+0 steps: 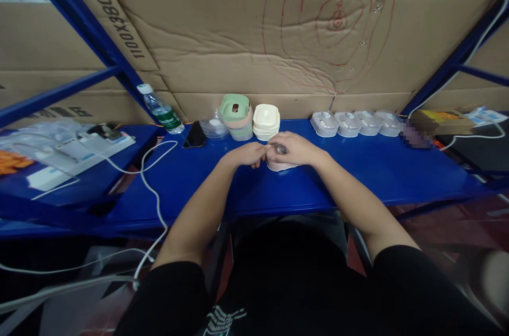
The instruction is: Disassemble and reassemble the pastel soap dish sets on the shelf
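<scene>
On the blue counter (pixel 369 177), on the person's side of some stacked cream pieces (pixel 266 118), sat a pale container (pixel 280 166). The right hand (pixel 297 148) curved over its top, fingers bent beside a shiny round piece (pixel 281 149); the left hand (pixel 248 154) had its fingers bunched at the left side, though whether they pinched anything could not be told. The container looked light, stiff and probably slick; opposite side walls seemed the surest hold.

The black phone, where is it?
In the head view, the black phone lies on the left of the blue table, between the bottle and the clear plastic stack.
</scene>
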A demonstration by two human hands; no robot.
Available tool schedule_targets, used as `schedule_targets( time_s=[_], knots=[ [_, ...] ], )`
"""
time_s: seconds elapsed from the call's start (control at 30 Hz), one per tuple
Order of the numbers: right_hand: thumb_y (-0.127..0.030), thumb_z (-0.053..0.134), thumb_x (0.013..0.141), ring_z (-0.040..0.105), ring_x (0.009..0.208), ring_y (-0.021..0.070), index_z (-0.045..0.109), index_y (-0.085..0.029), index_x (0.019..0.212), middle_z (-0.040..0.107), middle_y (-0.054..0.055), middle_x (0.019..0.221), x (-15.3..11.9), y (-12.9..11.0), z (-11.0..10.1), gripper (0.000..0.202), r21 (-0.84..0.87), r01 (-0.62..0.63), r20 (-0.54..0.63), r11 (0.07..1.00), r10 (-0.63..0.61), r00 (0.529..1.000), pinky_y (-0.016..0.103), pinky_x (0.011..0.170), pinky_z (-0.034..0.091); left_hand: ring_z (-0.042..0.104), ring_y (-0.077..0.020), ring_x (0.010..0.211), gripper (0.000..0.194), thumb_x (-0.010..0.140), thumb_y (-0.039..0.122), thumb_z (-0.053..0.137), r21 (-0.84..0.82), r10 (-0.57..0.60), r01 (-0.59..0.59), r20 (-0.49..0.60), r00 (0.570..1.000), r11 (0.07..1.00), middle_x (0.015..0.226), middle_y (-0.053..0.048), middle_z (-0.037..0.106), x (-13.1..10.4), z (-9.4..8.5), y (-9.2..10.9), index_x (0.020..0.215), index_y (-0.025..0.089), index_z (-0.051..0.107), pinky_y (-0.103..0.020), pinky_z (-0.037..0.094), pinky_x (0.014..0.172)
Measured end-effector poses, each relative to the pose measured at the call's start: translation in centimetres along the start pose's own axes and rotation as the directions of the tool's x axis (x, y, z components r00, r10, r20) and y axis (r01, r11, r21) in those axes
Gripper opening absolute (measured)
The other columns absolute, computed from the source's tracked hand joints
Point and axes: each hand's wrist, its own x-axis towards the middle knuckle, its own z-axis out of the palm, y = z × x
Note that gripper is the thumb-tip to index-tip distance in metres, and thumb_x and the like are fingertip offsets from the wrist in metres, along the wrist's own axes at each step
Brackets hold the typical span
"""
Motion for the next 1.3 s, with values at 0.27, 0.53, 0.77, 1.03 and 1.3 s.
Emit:
schedule_targets(
  time_s=[0.27,0.53,0.77,1.03,1.3],
  knots=[
    [-0.022,0.073,0.076,0.06,0.133,0.0322,0.069,-0.025,0.131,0.071,0.009,0.136,-2.5,0.5,-2.2,0.055,0.04,-0.011,0.211,0.999,0.002,0.978,0.046,0.111,0.045,0.061,-0.0163,0.053,0.055,0.096,0.073,0.045,0.048,0.07,-0.072,0.029,0.997,0.996,0.071,-0.003,0.069,-0.2,-0.3,0.1,0.09,0.02,0.06,-0.029,0.046,0.056],
    [-0.03,0.071,0.084,0.062,0.131,0.0344,0.069,-0.026,0.132,0.067,0.01,0.142,-12.2,6.4,-6.8,0.049,-0.18,-0.419,0.065,0.89,0.436,0.898,0.047,0.108,0.05,0.065,-0.0189,0.059,0.047,0.09,0.068,0.057,0.14,0.038,-0.039,0.009,0.999,0.989,0.075,-0.005,0.071,-0.5,-0.2,0.6,0.097,0.022,0.064,-0.029,0.046,0.057],
    [-0.046,0.062,0.093,0.07,0.113,0.0361,0.065,-0.017,0.133,0.066,0.022,0.135,-21.0,11.8,-10.7,0.049,-0.393,-0.816,-0.314,0.423,0.772,0.552,0.044,0.094,0.053,0.062,-0.0182,0.057,0.042,0.089,0.064,0.061,0.158,0.027,-0.019,-0.044,0.999,0.987,0.066,-0.002,0.068,-0.2,0.0,1.1,0.09,0.022,0.063,-0.028,0.042,0.058],
    [-0.042,0.048,0.1,0.067,0.112,0.0407,0.074,-0.009,0.122,0.071,0.031,0.119,-23.3,14.7,-11.7,0.047,-0.507,-0.84,-0.481,0.191,0.746,0.46,0.047,0.087,0.048,0.063,-0.0187,0.059,0.046,0.087,0.068,0.061,0.159,0.035,-0.027,-0.046,0.998,0.987,0.067,-0.002,0.068,0.2,0.1,0.7,0.091,0.022,0.061,-0.028,0.043,0.058],
    [-0.047,0.057,0.097,0.062,0.118,0.0421,0.072,-0.011,0.128,0.067,0.029,0.13,-23.8,15.5,-11.9,0.049,-0.507,-0.854,-0.523,0.116,0.746,0.412,0.053,0.096,0.038,0.068,-0.0226,0.071,0.047,0.092,0.067,0.052,0.274,0.051,-0.04,-0.032,0.998,0.961,0.074,-0.003,0.071,0.2,0.1,0.9,0.1,0.022,0.064,-0.031,0.047,0.067]
  ],
)
